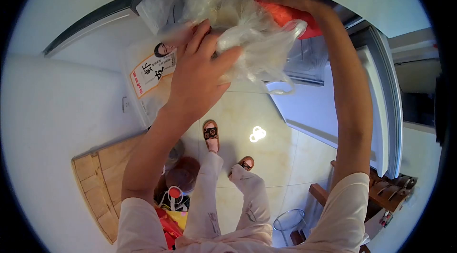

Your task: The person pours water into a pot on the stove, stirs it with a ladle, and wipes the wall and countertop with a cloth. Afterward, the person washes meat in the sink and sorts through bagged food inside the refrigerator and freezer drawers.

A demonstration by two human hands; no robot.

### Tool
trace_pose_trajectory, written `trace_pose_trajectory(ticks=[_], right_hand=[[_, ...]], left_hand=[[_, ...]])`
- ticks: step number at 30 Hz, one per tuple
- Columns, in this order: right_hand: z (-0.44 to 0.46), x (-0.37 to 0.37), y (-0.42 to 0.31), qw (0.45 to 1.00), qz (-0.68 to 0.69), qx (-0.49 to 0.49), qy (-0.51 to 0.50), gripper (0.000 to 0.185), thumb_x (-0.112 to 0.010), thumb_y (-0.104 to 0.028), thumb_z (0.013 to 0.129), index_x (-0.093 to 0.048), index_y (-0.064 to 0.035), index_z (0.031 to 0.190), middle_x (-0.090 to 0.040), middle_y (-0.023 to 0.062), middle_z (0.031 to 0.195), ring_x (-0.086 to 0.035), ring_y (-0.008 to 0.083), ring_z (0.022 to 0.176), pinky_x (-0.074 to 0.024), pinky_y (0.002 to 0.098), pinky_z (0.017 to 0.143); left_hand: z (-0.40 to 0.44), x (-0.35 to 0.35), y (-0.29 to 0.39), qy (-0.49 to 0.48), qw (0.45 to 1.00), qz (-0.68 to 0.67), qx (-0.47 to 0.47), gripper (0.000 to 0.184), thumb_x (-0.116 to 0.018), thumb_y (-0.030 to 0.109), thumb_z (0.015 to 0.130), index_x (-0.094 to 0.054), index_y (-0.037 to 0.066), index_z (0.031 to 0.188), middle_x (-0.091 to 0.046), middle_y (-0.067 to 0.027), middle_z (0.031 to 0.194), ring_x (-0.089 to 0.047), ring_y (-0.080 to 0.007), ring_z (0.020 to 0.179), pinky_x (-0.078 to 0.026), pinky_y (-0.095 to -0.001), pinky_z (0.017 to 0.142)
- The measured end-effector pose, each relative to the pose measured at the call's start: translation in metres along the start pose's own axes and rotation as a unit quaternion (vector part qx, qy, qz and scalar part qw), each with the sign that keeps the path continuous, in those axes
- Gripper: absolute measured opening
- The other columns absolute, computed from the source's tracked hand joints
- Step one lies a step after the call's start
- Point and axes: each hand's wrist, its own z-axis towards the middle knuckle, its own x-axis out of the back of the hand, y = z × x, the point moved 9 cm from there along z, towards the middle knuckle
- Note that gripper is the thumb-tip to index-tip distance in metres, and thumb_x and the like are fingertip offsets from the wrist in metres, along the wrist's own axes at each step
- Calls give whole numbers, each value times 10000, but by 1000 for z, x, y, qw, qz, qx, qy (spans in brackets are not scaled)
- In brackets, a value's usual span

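Observation:
My left hand is at the front of an open fridge compartment, its fingers spread over clear plastic bags. Whether the fingers grip the plastic is hard to tell. Beside it on the left hangs a clear package with a printed label. Deeper in at the upper right, my right hand reaches to a red bag; its fingertips are largely hidden. More crumpled clear plastic fills the compartment between the hands.
An open fridge door stands on the right. Below lie the tiled floor, a wooden board at the left, a large jug with a red cap, a red and yellow bag, and a wooden rack at the lower right.

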Motion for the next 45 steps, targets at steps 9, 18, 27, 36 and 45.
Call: trace_pose_trajectory(ticks=[9,18,27,36,45], right_hand=[[33,-2,20,996,-34,-27,83,312,-531,-256,861,-571,-87,1121,-609,176,1011,-576,338,922,-458,419,783],[3,-10,18,996,-20,-13,85,315,-526,-254,865,-566,-90,1131,-608,177,1016,-576,340,924,-458,418,781],[-4,-21,6,992,-68,33,105,319,-522,-252,868,-561,-93,1142,-607,178,1021,-575,342,926,-458,417,780],[5,-32,-149,987,0,151,-55,404,-494,-275,889,-471,-100,1252,-583,194,1085,-567,334,981,-452,405,825],[45,-92,-117,974,9,22,-226,471,-503,-334,879,-434,-55,1252,-551,187,1159,-547,311,1047,-450,402,881]], left_hand=[[3,3,-1,-23,1000,16,13,560,-750,83,514,-617,147,1055,-509,-135,1078,-375,-342,1227,-312,-457,1008],[2,5,-4,-13,1000,-10,6,549,-754,90,521,-597,164,1041,-475,-117,1049,-380,-333,1210,-320,-486,972],[-1,4,-8,-23,999,-11,22,558,-764,86,500,-623,157,1035,-508,-123,1092,-374,-320,1231,-343,-439,972],[-6,5,-10,-26,1000,-9,14,582,-744,92,526,-599,173,1083,-495,-116,1098,-376,-325,1224,-295,-473,1013],[-10,10,-9,-19,999,-9,25,598,-738,84,526,-593,169,1100,-487,-118,1116,-380,-324,1216,-294,-463,1014]])
